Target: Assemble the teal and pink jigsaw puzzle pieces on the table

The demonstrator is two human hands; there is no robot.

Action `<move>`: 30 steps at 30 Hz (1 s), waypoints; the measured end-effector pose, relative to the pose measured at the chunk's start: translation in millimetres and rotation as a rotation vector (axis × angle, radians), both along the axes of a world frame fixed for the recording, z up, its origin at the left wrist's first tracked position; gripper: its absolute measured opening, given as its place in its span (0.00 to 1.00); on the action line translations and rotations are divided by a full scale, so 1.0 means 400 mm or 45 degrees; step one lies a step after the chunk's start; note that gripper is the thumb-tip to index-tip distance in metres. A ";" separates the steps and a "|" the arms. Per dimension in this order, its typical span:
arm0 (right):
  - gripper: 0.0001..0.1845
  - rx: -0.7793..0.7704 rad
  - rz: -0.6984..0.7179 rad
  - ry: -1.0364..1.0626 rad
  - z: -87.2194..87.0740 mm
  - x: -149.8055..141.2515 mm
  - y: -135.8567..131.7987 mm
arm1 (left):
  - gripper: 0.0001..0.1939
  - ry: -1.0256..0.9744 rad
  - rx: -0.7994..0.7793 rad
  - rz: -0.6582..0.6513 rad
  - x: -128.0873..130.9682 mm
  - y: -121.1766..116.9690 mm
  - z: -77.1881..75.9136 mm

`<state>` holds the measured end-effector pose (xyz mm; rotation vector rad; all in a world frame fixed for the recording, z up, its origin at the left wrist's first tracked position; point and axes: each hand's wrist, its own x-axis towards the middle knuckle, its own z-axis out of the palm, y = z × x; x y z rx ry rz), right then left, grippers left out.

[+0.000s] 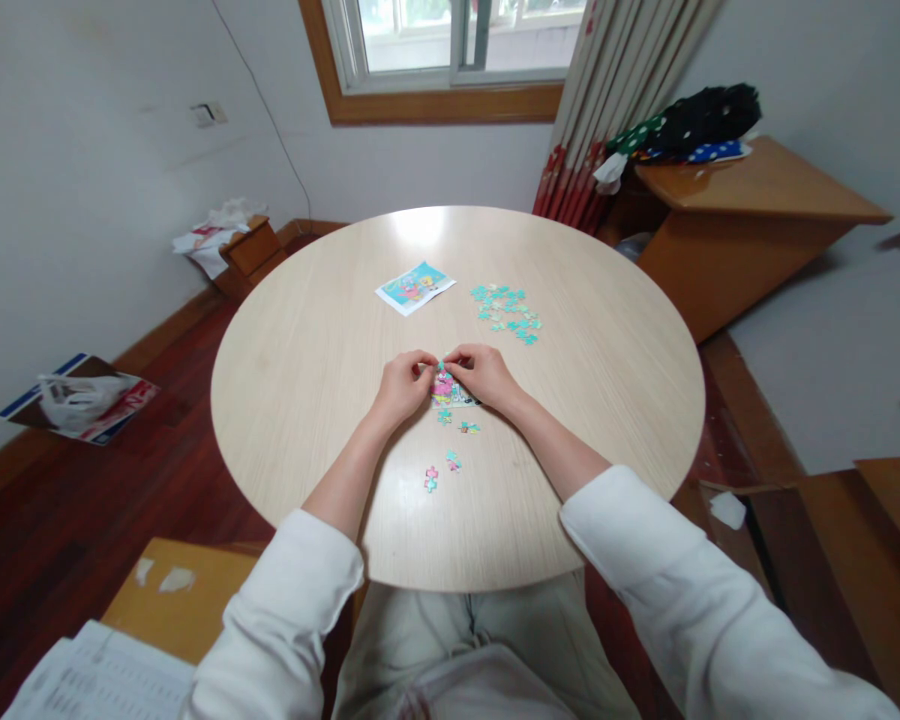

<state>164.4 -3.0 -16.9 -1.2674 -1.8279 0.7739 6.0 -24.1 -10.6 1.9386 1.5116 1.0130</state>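
1. A round table (307,400) is seen from above; both hands are brought together near its middle.
2. Left hand (403,385): fingers curled, tips pinched at the top edge of the puzzle (450,390). Whether a separate piece is gripped cannot be told; too small.
3. Right hand (484,372): fingers bent down, tips pressed on the puzzle's far edge, just beside the left fingertips. Nothing is seen lifted by it.
4. The puzzle, a part-built patch in pink and teal, is laid flat on the table between and under the two hands; most of it is hidden by the right hand.
5. Two loose pieces (457,422) are laid just near of the puzzle, apart from it.
6. Two more pieces (441,472) are laid nearer still, toward the table's near edge.
7. A pile (506,312) of teal pieces is spread far right of the hands, well apart from them.
8. A picture card (415,287) is laid far of the hands, left of the pile, tilted.
9. White sleeves (645,550) are pushed up both forearms.
10. A desk (750,215) is stood at far right, with dark dotted cloth (690,120) heaped on it; a curtain (615,100) is hung beside it under the window (450,40).
11. A plastic bag (82,395) is left on the floor at left.
12. Printed papers (97,680) are seen at near left.
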 end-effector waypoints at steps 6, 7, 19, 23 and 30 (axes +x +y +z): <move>0.05 0.130 0.017 -0.077 0.010 -0.002 -0.006 | 0.06 -0.074 0.012 -0.012 0.001 -0.002 0.004; 0.05 0.145 0.021 -0.089 0.011 -0.003 -0.006 | 0.06 -0.089 0.010 -0.014 0.002 -0.002 0.005; 0.08 0.175 0.076 -0.079 0.010 -0.005 -0.006 | 0.08 -0.132 -0.007 0.000 -0.002 0.003 -0.008; 0.10 0.164 0.007 -0.101 0.008 0.003 -0.001 | 0.09 -0.114 -0.001 0.020 -0.006 0.008 -0.016; 0.11 0.151 -0.038 -0.158 0.005 0.015 0.002 | 0.09 -0.072 -0.037 0.063 -0.009 0.009 -0.017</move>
